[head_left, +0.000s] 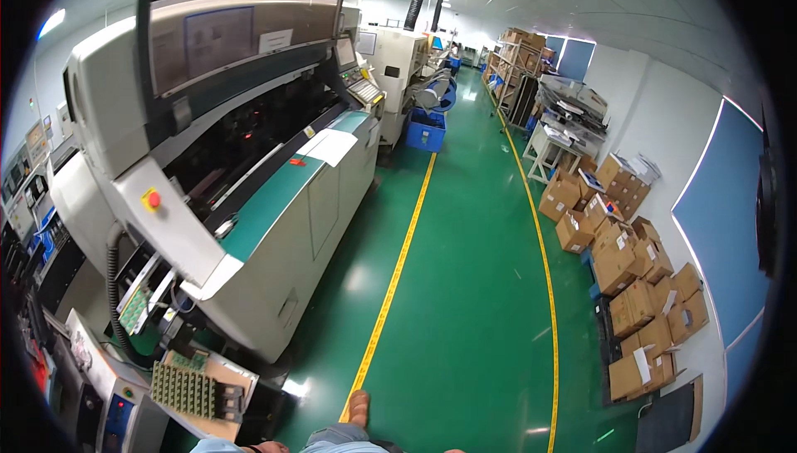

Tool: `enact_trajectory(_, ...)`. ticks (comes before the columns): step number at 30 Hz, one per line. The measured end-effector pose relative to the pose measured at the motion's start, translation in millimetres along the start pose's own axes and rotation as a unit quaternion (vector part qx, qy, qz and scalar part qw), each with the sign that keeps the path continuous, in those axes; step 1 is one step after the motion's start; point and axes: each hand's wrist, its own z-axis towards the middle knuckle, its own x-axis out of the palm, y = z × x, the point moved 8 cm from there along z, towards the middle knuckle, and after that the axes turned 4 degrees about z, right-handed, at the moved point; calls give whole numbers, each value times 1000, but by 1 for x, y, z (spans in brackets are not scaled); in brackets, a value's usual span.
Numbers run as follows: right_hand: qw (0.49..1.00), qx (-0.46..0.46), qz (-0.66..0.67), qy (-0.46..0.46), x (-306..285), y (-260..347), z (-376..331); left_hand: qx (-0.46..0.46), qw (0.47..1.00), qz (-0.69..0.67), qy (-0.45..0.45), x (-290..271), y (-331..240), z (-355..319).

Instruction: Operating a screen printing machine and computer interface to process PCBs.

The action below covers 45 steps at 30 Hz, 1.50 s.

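At the lower edge my left hand (271,447) shows only in part, beyond a light blue sleeve (217,445) and a dark band at the wrist. Its fingers are cut off by the frame. A small sliver of skin, seemingly my right hand (454,451), just enters at the bottom; its fingers are hidden too. Nearest to the left hand is a board (217,426) bearing green circuit panels (183,388) with rows of small parts and a dark fixture (230,401). No contact between hand and board can be made out. One brown shoe (359,409) stands by the yellow line.
A large pale machine (286,299) with a raised window cover (241,34) and red stop button (152,199) lines the left. Yellow lines (407,245) mark the green aisle. A blue bin (426,131) stands ahead; cardboard boxes (618,262) are stacked along the right wall.
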Motion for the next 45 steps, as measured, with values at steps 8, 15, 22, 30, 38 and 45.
enact_trajectory(8,998,25,-55,-15,-87,61,170,12,978,202,-53,-123,-224,149)
enact_trajectory(15,938,318,113,-83,-196,44,315,92,938,244,-231,-323,-578,211)
enact_trajectory(22,946,268,162,-82,-277,133,567,-17,942,205,-266,-404,-770,308)
enact_trajectory(30,970,211,116,-25,-339,370,878,-46,962,168,-212,-404,-933,412)
enact_trajectory(38,979,137,146,-48,-355,615,1182,-13,974,205,-91,-557,-1088,620)
enact_trajectory(45,971,217,94,42,-354,701,1325,90,922,175,-334,-777,-1425,734)
